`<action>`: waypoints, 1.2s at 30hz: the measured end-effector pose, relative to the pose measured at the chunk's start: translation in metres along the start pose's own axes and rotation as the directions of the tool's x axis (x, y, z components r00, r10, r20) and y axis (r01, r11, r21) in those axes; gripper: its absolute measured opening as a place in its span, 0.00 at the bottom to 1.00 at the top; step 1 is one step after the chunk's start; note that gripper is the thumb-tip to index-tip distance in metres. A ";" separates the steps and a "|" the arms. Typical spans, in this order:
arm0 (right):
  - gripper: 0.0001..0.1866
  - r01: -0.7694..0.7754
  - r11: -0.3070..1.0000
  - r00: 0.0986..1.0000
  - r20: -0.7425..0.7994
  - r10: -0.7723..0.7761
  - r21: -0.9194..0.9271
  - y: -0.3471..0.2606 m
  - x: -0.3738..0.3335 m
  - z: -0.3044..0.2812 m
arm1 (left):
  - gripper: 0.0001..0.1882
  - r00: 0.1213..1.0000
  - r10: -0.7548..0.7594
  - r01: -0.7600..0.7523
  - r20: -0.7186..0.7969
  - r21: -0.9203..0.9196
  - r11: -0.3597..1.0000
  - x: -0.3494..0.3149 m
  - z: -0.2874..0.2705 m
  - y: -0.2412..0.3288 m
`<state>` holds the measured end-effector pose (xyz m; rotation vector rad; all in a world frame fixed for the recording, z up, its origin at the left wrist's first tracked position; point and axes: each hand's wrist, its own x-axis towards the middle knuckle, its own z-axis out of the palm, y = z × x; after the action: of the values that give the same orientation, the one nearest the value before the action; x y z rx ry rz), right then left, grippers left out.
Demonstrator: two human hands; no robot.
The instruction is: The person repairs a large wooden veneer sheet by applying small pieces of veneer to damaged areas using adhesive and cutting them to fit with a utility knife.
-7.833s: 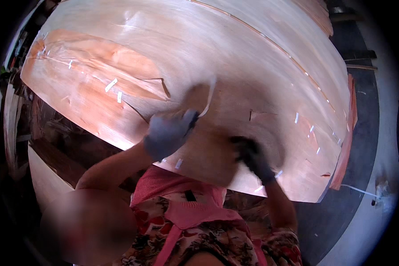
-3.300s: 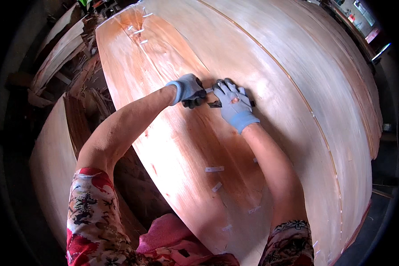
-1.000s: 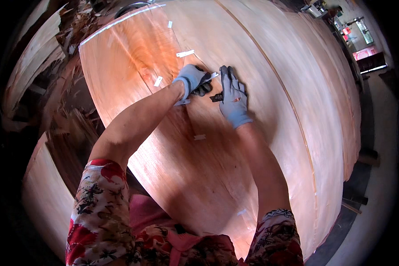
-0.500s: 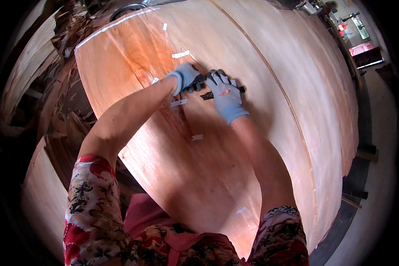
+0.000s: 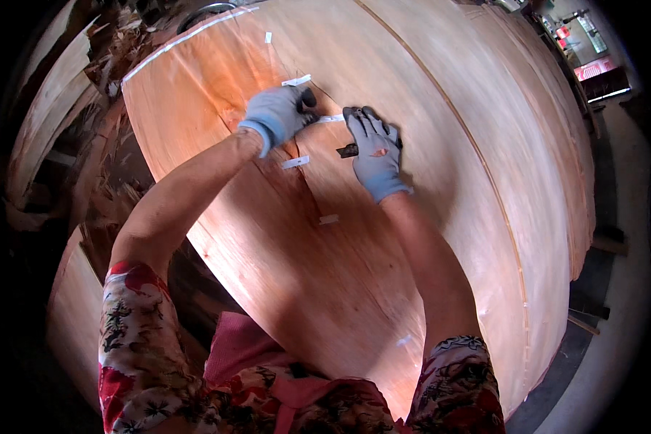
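A wide, pale reddish wood veneer sheet (image 5: 369,267) lies before me, with dark splits running through its left part. My left hand (image 5: 281,112), in a grey glove with dark fingertips, is closed in a pinch on one end of a short white tape strip (image 5: 330,118). The strip's other end meets the fingertips of my right hand (image 5: 376,148). That hand, in a matching glove with a hole on its back, presses on the veneer, fingers extended. A dark flat strip (image 5: 347,151) sticks out from under its palm, seemingly gripped there; the thumb is hidden.
More white tape pieces, such as one tape piece (image 5: 295,162) below my left hand, cross the splits. A narrow brown line (image 5: 456,119) curves down the sheet's right side. Torn veneer scraps (image 5: 119,54) are heaped at the far left. A concrete floor (image 5: 622,239) shows at right.
My left hand has drawn away to the left from my right hand, and the white tape strip now shows between them. My right hand stays almost in place over the dark strip.
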<state>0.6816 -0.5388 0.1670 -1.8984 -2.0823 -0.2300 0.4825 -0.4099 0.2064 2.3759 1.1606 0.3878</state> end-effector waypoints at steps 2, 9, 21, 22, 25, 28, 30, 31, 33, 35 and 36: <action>0.36 -0.034 0.996 0.998 -0.048 0.038 0.076 0.000 -0.003 -0.003 | 0.17 0.999 0.015 -0.022 0.031 0.222 0.975 -0.002 0.006 0.016; 0.39 -0.053 0.997 0.997 -0.052 0.056 0.060 0.008 -0.004 0.006 | 0.12 0.999 0.002 -0.013 0.045 0.250 0.968 0.008 0.014 0.023; 0.39 -0.127 0.989 0.990 0.074 0.122 0.079 -0.003 0.002 -0.001 | 0.14 0.998 -0.024 0.009 0.060 0.247 0.969 0.002 0.004 0.021; 0.38 -0.127 0.989 0.991 0.060 0.122 0.079 -0.002 0.001 -0.001 | 0.14 0.999 -0.023 0.013 0.037 0.257 0.966 0.002 0.008 0.022; 0.37 -0.110 0.990 0.994 0.023 0.109 0.082 0.002 0.000 0.001 | 0.11 1.000 -0.007 0.001 0.025 0.230 0.973 0.005 0.012 0.019; 0.35 -0.090 0.992 0.996 0.005 0.090 0.085 0.003 -0.001 0.002 | 0.10 0.999 0.008 -0.016 0.032 0.236 0.972 0.007 0.013 0.016; 0.34 -0.107 0.992 0.994 0.010 0.107 0.073 0.001 0.000 0.003 | 0.09 1.000 -0.017 0.014 0.011 0.234 0.972 0.010 0.014 0.014; 0.35 -0.113 0.992 0.994 0.004 0.113 0.061 0.001 0.000 0.003 | 0.09 1.000 -0.007 0.008 -0.003 0.272 0.962 0.013 0.012 0.012; 0.38 -0.125 0.992 0.992 -0.009 0.125 0.037 0.003 0.001 0.004 | 0.09 0.999 0.015 -0.003 -0.030 0.347 0.938 0.020 0.001 0.002; 0.38 -0.119 0.993 0.993 -0.012 0.119 0.026 0.002 0.002 0.003 | 0.08 0.993 0.018 0.011 -0.120 0.237 0.971 0.026 -0.008 -0.011; 0.38 -0.116 0.993 0.993 -0.014 0.116 0.020 0.001 0.003 0.002 | 0.07 0.996 -0.037 0.036 -0.077 -0.023 0.999 0.024 -0.005 -0.013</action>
<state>0.6821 -0.5353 0.1657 -1.9924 -1.9495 -0.1966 0.4859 -0.3820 0.2053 2.3365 1.2267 0.4819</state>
